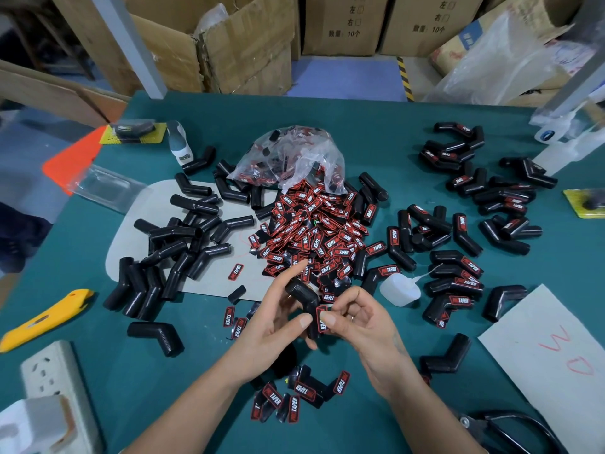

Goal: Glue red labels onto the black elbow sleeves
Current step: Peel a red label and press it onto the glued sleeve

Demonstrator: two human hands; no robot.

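A person's left hand (pixel 275 319) grips a black bent rubber elbow sleeve (pixel 302 298) above the green worktop (pixel 376 126), steadying it so the right hand (pixel 355 319) can press a red-and-black rectangular label (pixel 322 319) onto its near end between thumb and fingertips. The hands work just in front of a spilled heap of loose red labels (pixel 311 234) that pours from a clear plastic bag (pixel 291 155), keeping supply within easy reach. Bare black sleeves (pixel 176 237) lie on the left over a grey mat (pixel 157 198), while labelled sleeves (pixel 458 276) gather on the right, apparently sorted by stage. A small translucent glue bottle (pixel 399 290) lies just right of the hands. Whether glue is already under the label cannot be made out; the sleeve's near end is hidden behind the fingers.
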